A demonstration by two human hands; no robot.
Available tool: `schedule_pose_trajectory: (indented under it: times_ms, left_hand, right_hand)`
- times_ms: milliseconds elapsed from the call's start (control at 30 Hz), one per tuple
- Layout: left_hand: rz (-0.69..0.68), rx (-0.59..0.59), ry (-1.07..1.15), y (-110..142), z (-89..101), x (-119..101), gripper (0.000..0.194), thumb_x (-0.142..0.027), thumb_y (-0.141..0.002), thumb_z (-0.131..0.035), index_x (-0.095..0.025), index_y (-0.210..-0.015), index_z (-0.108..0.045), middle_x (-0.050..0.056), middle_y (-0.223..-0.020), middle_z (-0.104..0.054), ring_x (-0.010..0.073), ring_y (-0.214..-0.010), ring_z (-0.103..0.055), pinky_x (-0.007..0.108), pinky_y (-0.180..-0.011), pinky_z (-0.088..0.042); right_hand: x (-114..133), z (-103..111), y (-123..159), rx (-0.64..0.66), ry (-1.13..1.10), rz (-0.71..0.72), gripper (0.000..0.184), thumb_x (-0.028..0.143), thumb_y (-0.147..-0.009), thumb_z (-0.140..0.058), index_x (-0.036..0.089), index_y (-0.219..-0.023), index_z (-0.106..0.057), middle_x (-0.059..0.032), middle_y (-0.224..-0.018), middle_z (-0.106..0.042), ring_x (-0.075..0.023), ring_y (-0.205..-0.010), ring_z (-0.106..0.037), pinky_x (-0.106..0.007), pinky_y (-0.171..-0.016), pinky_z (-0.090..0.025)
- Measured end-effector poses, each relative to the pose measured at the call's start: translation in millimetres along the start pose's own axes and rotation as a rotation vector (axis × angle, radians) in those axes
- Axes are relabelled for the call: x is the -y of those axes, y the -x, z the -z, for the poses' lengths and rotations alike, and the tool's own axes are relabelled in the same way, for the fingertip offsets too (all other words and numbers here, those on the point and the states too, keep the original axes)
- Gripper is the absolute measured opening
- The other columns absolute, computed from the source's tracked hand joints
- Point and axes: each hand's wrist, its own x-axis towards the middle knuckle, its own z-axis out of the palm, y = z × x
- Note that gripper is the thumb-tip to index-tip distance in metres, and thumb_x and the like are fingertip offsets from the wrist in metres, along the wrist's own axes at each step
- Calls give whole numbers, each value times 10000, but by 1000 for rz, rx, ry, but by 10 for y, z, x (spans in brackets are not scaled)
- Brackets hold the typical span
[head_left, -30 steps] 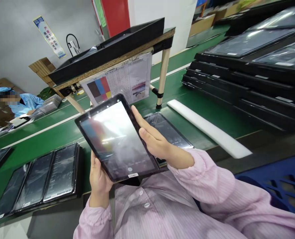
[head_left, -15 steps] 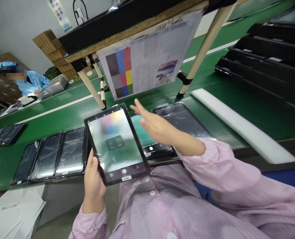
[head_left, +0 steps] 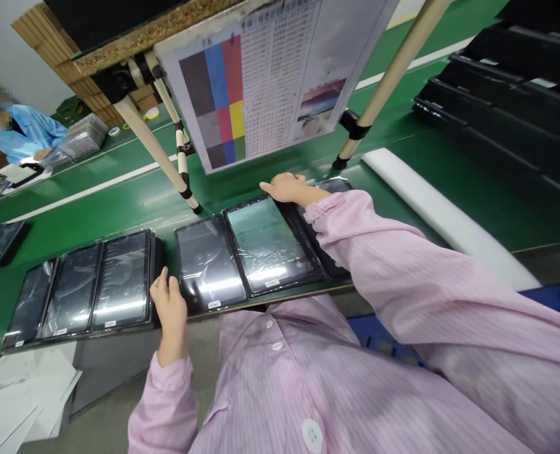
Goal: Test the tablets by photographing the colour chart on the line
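My left hand (head_left: 170, 312) is at the bench's front edge with fingers apart, holding nothing. It is in the gap between a stack of film-covered tablets (head_left: 122, 277) and a dark-screened tablet (head_left: 209, 265). Beside that one lies a tablet with a lit greenish screen (head_left: 265, 243), showing camera-style buttons at its lower end. My right hand (head_left: 284, 188) is bent over the far edge of the lit tablet, thumb pointing left; its other fingers are partly hidden. Under my right forearm, a further dark tablet (head_left: 330, 252) is partly covered.
A printed colour chart (head_left: 233, 94) hangs from a pipe-legged shelf ahead. A white foam strip (head_left: 445, 208) lies to the right, before tall stacks of black tablets (head_left: 507, 120). White papers (head_left: 29, 391) sit below at left. Another person in a blue smock (head_left: 29, 129) works at far left.
The tablet from my left hand now lies on the bench, its screen dark. My left hand has let go, and my right hand has come down to the lit tablet's far edge.
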Motion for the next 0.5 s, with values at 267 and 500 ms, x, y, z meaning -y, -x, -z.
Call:
schedule_pose_trajectory:
  times_ms: [267,500]
  left_hand:
    - [520,579,151,1102,-457,491,531,-575,-657,-830,-149,-952,-714,162,-957,-735,266,-818,-687,397,-750,-535]
    - [680,570,436,1019,-805,515,583,-732,-819,-573,-169,-937,-671,140,-1056,-711,244,-1058,-678,357,-937,-500]
  right_hand:
    - [-130,203,481,-89,-346,84,514,561,-1004,-295,157,-1149,-577,-138,-1111,-648,-263,-1035,-610,-398,-924,-500]
    - [-441,-207,1111,-259,-1225,251,491,575,-803,-637,263,-1143,-469,-27,-1006,-634,-204,-895,-641,-362,-796,-538]
